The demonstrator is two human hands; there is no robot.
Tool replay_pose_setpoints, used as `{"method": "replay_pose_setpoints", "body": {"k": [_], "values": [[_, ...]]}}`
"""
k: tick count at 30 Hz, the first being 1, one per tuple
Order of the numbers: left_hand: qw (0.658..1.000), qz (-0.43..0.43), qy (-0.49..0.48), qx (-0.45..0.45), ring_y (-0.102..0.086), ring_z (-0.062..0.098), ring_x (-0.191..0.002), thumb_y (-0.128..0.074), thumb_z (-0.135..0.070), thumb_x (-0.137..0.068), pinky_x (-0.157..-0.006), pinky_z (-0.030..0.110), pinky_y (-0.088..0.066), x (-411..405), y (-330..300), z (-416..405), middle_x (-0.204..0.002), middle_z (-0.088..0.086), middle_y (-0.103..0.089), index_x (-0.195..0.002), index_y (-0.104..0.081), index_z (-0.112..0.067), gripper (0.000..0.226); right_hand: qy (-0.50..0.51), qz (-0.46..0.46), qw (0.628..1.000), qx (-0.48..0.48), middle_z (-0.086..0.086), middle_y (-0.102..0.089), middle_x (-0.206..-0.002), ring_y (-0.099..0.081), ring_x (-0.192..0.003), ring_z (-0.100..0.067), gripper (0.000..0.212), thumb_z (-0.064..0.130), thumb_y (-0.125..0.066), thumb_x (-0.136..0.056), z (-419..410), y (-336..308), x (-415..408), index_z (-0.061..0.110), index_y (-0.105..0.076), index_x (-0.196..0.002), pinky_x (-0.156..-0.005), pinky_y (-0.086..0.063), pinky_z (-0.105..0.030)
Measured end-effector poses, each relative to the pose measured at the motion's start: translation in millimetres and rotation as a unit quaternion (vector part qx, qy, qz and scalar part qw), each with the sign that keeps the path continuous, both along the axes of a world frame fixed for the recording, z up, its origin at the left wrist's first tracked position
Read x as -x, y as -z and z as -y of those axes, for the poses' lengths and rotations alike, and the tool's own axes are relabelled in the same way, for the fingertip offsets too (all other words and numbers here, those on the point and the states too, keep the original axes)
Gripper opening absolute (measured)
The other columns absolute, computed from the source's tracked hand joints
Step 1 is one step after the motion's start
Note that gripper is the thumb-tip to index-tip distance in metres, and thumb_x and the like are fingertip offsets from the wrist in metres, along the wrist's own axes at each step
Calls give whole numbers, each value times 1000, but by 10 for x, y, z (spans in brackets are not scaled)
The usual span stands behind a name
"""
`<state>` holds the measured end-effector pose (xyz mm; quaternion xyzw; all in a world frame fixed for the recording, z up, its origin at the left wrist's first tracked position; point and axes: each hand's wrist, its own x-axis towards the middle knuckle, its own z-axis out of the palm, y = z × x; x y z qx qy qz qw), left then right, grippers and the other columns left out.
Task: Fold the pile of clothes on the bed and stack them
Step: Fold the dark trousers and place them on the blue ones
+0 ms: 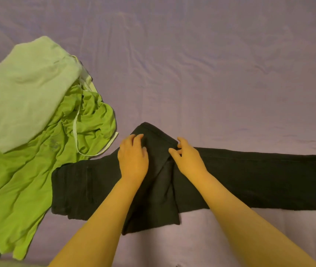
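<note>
Head view: looked down over a bed covered in a wrinkled lilac sheet (201,64), both forearms reaching out over it.
Item in hand: long black trousers (249,176) lay flat across the near part of the bed, one end folded over into a raised flap between the hands.
Left hand (133,158): rested palm-down on the folded flap, fingers slightly bent, pressing the cloth; it pinched nothing that I could make out.
Right hand (189,160): lay on the trousers just beside the flap, its fingertips at the flap's edge; whether it pinched the cloth I could not tell.
Done: seemingly only a first fold in the trousers; no finished stack was visible.
Left: a crumpled bright green shirt (28,180) and a pale green drawstring garment (24,97) lying on it, both unfolded, touching the trousers' left end.
</note>
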<state>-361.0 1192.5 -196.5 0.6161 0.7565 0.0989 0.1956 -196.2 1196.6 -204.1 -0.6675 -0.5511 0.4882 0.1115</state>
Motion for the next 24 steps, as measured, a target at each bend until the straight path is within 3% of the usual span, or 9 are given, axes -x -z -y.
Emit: {"method": "replay_pose_setpoints", "body": {"k": [3,5,8,12,14,17,21,24], "values": [[993,-39,-25,105,-31,33,-136,-48,-27,-98,-112,44,-27,373,135,-168,-148,18,-35,-147,-26,-7,57,50,-9,999,17,-12,-43,-143,-46,-127,-26,63,32,-53,-96,-55,110,189,12,-24,-148,-104,-39,-36],[989,-35,-29,139,-35,35,-135,-46,-32,-98,-109,45,-31,532,213,-228,-147,19,-37,-148,-23,-7,60,90,-8,996,8,-12,-53,-128,-54,-110,-23,55,26,-57,-94,-69,173,234,12,-35,-142,-93,-45,-32],[988,38,-35,142,-44,36,-126,-54,-33,-95,-103,45,-38,635,247,-288,-138,21,-46,-143,-35,-6,58,132,-24,991,-15,-4,-58,-93,-58,-83,-19,28,20,-59,-92,-70,192,226,12,-51,-118,-68,-44,-23],[984,118,12,135,-61,33,-97,-60,-31,-92,-83,40,-48,618,101,-394,-105,19,-65,-114,-62,-1,37,175,-68,982,-12,1,-55,-83,-58,-68,-12,13,19,-54,-95,-42,80,102,13,-47,-104,-47,-42,-8],[977,161,27,140,-62,32,-94,-59,-29,-93,-80,39,-49,536,-56,-478,-102,17,-66,-108,-62,0,32,205,-91,974,-19,-6,-58,-89,-60,-71,-15,13,17,-54,-95,-25,-48,-12,14,-46,-105,-49,-44,-9],[961,219,36,163,-59,28,-98,-56,-31,-95,-82,35,-46,317,-352,-597,-108,12,-63,-106,-57,-8,26,267,-132,953,-64,-8,-60,-98,-62,-84,-18,19,12,-58,-92,20,-315,-269,20,-45,-104,-64,-52,-19],[932,306,44,188,-60,22,-98,-59,-30,-93,-82,32,-47,-133,-733,-720,-111,6,-61,-111,-57,-15,23,323,-175,926,-90,4,-52,-115,-57,-99,-11,44,13,-64,-89,128,-689,-700,24,-46,-127,-79,-51,-21],[916,344,80,192,-56,3,-84,-62,-26,-92,-73,18,-45,-585,-992,-757,-97,-8,-59,-101,-57,-23,11,348,-173,917,-96,5,-56,-115,-56,-94,-3,39,16,-65,-88,215,-903,-1096,21,-54,-125,-74,-48,-15]]}}
